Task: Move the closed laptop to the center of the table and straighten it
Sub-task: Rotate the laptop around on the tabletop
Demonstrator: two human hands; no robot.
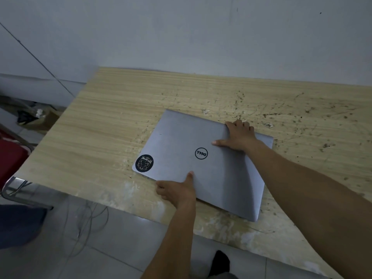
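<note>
While both hands are gripping the closed laptop [203,164], left hand [177,191] at its near edge and right hand [239,135] at its far edge, it is lying skewed on the table [112,117].

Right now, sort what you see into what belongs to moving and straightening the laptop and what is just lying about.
Belongs to the job:
closed silver Dell laptop, lying askew
wooden table
left hand, grip on the laptop's near edge
right hand, grip on its far edge

Just lying about:
loose cables on the floor
red chair
cardboard clutter by the wall
</note>
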